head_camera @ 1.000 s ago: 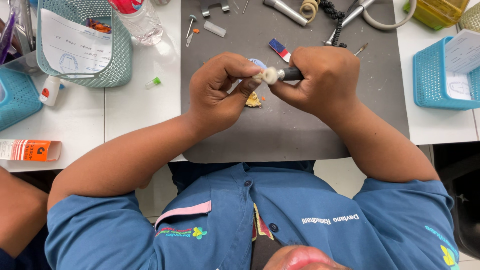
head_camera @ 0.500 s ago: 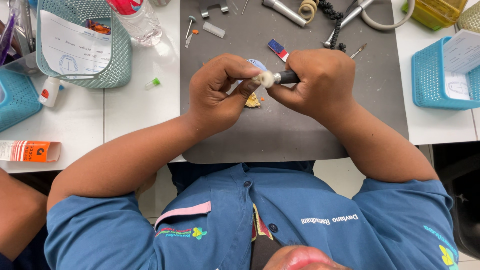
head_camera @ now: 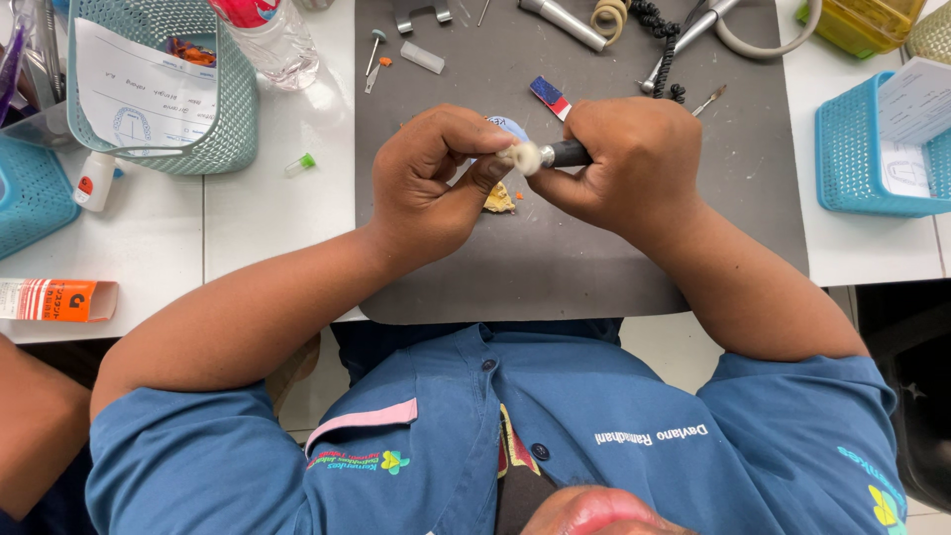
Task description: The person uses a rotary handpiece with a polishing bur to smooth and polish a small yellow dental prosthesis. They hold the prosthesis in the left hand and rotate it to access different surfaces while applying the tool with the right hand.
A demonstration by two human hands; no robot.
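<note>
Head view: over the middle of the matte grey mat (head_camera: 594, 258), my right hand (head_camera: 634, 163) grips a dark handpiece (head_camera: 567, 153) whose fluffy buff (head_camera: 519, 157) touches a small piece pinched in my left hand (head_camera: 436, 183).

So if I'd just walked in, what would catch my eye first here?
Most likely the two hands meeting mid-frame over the dark grey mat: the right hand grips a dark handpiece with a fluffy white buffing tip, pressed against something small pinched in the left hand. Next, the teal basket holding a paper slip at top left, and the bright orange box at the left edge.
</note>
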